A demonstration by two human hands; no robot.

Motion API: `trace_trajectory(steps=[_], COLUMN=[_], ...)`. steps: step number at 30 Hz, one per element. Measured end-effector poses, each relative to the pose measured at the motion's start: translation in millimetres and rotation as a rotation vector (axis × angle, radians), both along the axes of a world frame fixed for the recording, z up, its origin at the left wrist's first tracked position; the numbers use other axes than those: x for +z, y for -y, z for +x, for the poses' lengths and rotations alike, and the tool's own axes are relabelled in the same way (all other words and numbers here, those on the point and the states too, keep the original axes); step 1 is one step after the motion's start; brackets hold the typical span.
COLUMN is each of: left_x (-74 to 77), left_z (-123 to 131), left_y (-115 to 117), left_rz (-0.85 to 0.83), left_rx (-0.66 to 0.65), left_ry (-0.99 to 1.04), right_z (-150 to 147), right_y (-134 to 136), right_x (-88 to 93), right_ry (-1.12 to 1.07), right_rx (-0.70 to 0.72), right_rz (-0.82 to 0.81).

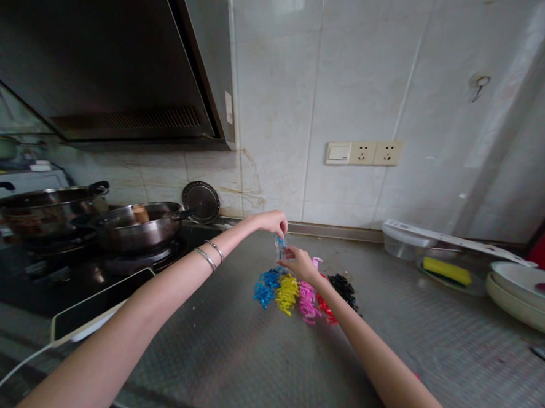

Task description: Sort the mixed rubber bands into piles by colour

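My left hand (275, 221) reaches over from above, its fingertips pinched at the top of a small clear plastic bag or container (279, 251). Blue shows right under those fingertips. My right hand (299, 263) grips the clear holder from the right side, fingers closed on it. On the counter below lie small curled pieces sorted by colour: a blue pile (265, 288), a yellow pile (287, 294), a pink pile (307, 303), a red pile (327, 309) and a black pile (343, 291). My right wrist partly covers the pink and red ones. The exact kind of piece is too small to tell.
A tablet-like device (102, 304) with a white cable lies left, beside the stove (0, 273) with two pots (132, 235). A round perforated lid (200, 202) leans on the wall. Rightward are a plastic tub (402, 241), a yellow sponge (446, 272) and stacked plates (520, 302).
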State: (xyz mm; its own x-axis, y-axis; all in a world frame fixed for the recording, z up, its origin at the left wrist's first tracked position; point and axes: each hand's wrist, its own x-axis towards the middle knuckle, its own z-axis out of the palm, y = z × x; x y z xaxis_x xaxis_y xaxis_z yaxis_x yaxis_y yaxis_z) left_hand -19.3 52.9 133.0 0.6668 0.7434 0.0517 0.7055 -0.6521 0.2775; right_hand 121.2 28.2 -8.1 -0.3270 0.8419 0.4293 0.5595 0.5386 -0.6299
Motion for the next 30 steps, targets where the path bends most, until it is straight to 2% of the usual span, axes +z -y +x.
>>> trace_trajectory(steps=[4, 8, 11, 14, 17, 20, 23, 30], left_x=[4.1, -1.4, -22.8, -56.3, -87.6, -105.5, -111.8, -123.5], left_z=[-2.0, -14.1, -28.7, -43.5, -54.1, -58.1, -56.1, -45.0], left_y=[5.1, 15.8, 28.0, 39.2, 47.0, 53.1, 58.5, 63.1], left_rz=[-0.009, 0.052, 0.13, 0.149, 0.046, -0.086, -0.137, -0.023], left_rx=[-0.004, 0.012, 0.093, 0.236, 0.316, 0.251, 0.172, 0.138], left_ry=[0.033, 0.261, 0.468, 0.553, 0.472, 0.352, 0.262, 0.122], right_z=[-0.1, 0.4, 0.8, 0.9, 0.9, 1.1, 1.5, 3.9], right_y=[0.1, -1.5, -1.3, -0.1, -0.1, -1.8, -3.3, 0.2], right_x=[-0.3, -1.9, -1.9, -1.2, -1.3, -2.7, -4.1, -2.1], right_ry=[-0.001, -0.014, -0.031, -0.049, -0.066, -0.078, -0.078, -0.089], right_rx=[-0.009, -0.01, -0.013, -0.003, 0.009, 0.02, 0.018, 0.026], right_rz=[-0.005, -0.005, -0.034, -0.048, -0.053, -0.057, -0.044, -0.039])
